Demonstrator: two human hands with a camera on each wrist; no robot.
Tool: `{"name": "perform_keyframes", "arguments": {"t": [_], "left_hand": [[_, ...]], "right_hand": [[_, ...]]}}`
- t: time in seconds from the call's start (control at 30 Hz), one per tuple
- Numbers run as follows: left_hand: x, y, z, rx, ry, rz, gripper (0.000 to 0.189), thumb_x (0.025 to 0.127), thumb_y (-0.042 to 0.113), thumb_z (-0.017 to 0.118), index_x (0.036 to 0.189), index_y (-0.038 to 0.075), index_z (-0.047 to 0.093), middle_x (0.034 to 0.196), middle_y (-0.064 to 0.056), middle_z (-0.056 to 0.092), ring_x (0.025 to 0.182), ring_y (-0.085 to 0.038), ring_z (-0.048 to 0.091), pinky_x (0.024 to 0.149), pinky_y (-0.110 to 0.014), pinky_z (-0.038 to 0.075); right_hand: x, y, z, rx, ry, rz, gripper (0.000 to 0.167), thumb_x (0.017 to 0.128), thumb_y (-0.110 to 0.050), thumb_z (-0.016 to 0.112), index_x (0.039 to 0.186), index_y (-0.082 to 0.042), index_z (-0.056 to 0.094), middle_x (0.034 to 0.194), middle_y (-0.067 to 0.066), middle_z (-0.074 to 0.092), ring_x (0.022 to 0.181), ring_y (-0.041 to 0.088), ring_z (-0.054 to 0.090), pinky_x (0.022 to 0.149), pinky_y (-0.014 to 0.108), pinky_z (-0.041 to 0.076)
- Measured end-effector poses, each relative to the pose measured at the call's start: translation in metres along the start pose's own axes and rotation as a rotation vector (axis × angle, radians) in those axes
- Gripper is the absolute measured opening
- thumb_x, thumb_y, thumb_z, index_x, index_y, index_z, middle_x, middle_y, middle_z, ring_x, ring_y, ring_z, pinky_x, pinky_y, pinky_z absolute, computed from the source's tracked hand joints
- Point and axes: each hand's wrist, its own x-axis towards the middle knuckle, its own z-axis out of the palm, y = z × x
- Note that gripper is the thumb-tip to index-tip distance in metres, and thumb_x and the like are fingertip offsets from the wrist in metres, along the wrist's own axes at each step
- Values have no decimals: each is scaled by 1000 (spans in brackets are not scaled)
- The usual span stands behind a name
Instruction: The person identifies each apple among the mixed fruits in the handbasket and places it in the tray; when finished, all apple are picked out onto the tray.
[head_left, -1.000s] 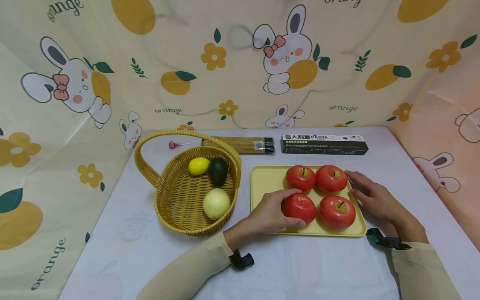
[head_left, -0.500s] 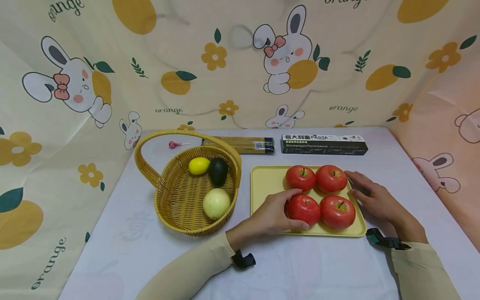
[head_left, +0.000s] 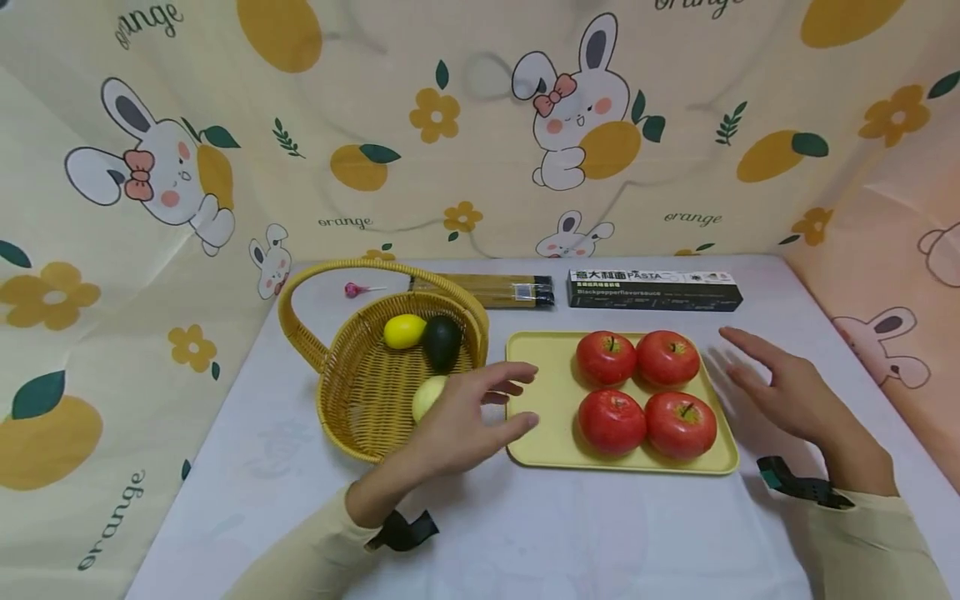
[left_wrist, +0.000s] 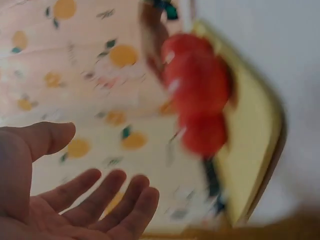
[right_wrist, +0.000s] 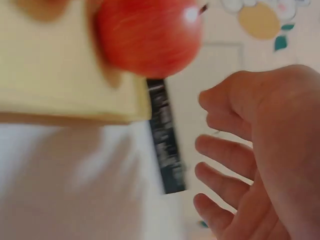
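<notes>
Several red apples (head_left: pixel 612 422) sit in two rows on the right part of a yellow tray (head_left: pixel 542 433). My left hand (head_left: pixel 457 421) holds nothing, its fingers and thumb spread apart over the gap between the basket and the tray's left edge. It partly covers a pale green round fruit (head_left: pixel 426 397) in the wicker basket (head_left: pixel 327 408). Off the tray's right edge is my right hand (head_left: pixel 795 396), empty, with fingers relaxed. In the right wrist view one apple (right_wrist: pixel 150 35) shows near the tray's corner, apart from the fingers.
A yellow lemon (head_left: pixel 404 332) and a dark green avocado-shaped fruit (head_left: pixel 442 342) lie in the basket, under its tall handle. Behind stand a black pasta box (head_left: pixel 652 292), a pack of spaghetti (head_left: pixel 487 291) and a lollipop (head_left: pixel 354 290). A printed cloth backs the table.
My left hand has let go of the front left apple and moved left toward the basket. My right hand has drawn away to the right from the tray. The apples stay on the tray.
</notes>
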Motion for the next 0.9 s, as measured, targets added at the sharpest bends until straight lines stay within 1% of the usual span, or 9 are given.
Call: {"name": "perform_keyframes", "arguments": {"t": [0.13,0.27,0.37,0.47,0.57,0.63,0.7,0.8,0.9], "left_hand": [[-23,11,-51,87,165,94,41,99,14,81,139,10,72,132,-5,77,115,-21,76,103,-44,64],[-49,18,-104,237,361,139,35,99,11,80,134,9,75,125,-5,80,109,-20,77,98,-25,62],[-66,24,-140,372,508,155,34,99,9,79,133,7,76,125,-9,80,106,-11,75,97,-10,54],[-79,29,-172,494,645,187,36,99,9,79,134,6,76,125,-14,80,105,1,70,97,-4,49],[-84,29,-199,642,766,240,40,101,22,75,136,3,75,128,-21,78,112,-13,72,103,-5,45],[-85,25,-212,758,833,254,50,102,34,69,138,-1,73,132,-26,75,120,-33,71,113,-18,49],[-87,17,-220,873,861,224,64,102,45,59,143,-3,67,139,-30,69,127,-52,62,121,-37,49],[-89,-3,-225,977,824,134,73,103,50,47,153,-4,56,152,-33,58,141,-57,50,124,-66,40],[-89,-32,-226,1034,728,17,73,105,45,45,162,-1,45,163,-32,47,151,-56,39,128,-72,31]], "right_hand": [[-7,-14,-23,-53,155,-117,73,109,-26,67,173,-17,33,170,32,38,149,65,39,110,87,35],[-14,-33,-49,-114,291,-178,70,108,-19,67,171,-14,37,172,27,38,158,57,33,124,81,24],[-19,-50,-70,-194,394,-172,68,110,-23,63,171,-10,37,175,25,34,164,50,25,130,77,18],[-20,-63,-90,-265,549,-216,69,112,-43,52,168,-3,40,175,26,34,166,46,25,134,71,16],[-19,-68,-105,-295,725,-307,86,110,-66,38,164,1,44,174,25,37,165,46,29,136,66,16],[-17,-68,-111,-309,810,-364,96,107,-74,32,163,3,45,173,25,38,164,48,31,137,64,15],[-15,-65,-111,-321,827,-364,100,107,-77,28,165,3,41,175,25,34,165,49,28,138,63,13],[-13,-57,-101,-369,749,-288,105,106,-80,21,169,3,30,180,23,23,168,48,19,139,61,7],[-10,-43,-81,-413,602,-203,102,107,-77,19,173,1,18,183,23,11,169,47,10,139,61,0]]}}
